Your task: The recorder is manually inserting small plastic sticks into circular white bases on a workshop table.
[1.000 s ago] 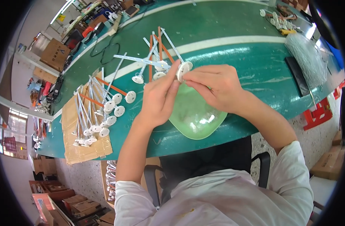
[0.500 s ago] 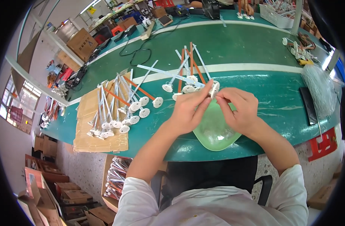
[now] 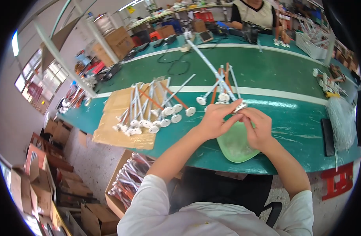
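A long pale metal-looking strip with a round white disc [image 3: 240, 106] at its near end points away from me, its far end raised over the table. My left hand [image 3: 214, 122] is closed round the disc end. My right hand [image 3: 259, 125] pinches at the same disc from the other side; any small part between its fingertips is hidden. Below both hands sits a light green bowl [image 3: 236, 146], its contents too blurred to tell. Just beyond my left hand, several silver and orange strips with white discs [image 3: 201, 100] lie on the green table.
More disc-ended strips [image 3: 166, 111] are heaped on a flattened cardboard sheet [image 3: 103, 135] at left. A carton [image 3: 112, 185] of similar strips stands on the floor. At right are a clear plastic bundle [image 3: 341, 122] and a black bar [image 3: 327, 137]. Another person [image 3: 253, 15] sits across the table.
The held strip has swung from pointing left to pointing away from me, and its disc has tilted flatter. The view has shifted, so the table things appear farther right; the person opposite now shows.
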### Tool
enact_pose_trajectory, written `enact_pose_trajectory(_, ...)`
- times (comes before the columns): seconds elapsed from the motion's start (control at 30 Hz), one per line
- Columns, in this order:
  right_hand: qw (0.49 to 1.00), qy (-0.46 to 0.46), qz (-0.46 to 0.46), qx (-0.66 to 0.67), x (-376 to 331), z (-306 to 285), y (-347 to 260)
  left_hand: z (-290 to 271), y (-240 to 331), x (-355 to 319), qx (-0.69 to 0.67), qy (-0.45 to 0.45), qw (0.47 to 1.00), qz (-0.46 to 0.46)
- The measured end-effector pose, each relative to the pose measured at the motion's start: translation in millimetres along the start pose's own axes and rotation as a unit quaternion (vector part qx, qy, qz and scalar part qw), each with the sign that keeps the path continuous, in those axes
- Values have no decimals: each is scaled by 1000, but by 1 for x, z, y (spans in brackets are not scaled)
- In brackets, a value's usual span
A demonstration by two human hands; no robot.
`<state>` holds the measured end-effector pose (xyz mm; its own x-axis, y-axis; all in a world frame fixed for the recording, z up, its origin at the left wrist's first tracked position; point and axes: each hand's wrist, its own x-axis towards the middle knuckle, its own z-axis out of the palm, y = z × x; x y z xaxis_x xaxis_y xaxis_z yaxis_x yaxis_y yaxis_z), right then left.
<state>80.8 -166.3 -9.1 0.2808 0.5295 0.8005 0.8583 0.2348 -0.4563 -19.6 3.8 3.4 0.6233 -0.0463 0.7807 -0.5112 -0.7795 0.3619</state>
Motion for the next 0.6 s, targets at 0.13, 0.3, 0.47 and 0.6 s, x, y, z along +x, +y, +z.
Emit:
enact_pose_trajectory(0.13, 991, -19, 85, 104, 1, 0, -2, -14, -3, 3, 38, -40, 998, -15)
enact_pose_trajectory(0.3, 998, 4, 54, 37, 2, -5, 1, -86, -24, -1, 192, -84, 972, -109)
enact_pose_trajectory(0.47, 1000, 3, 4, 19, 4, -5, 5, -201, -52, -19, 285, -280, 868, -295)
enact_pose_trajectory(0.6, 998, -8, -57, -37, 3, -3, 9, -237, -54, -34, 374, -329, 814, -298)
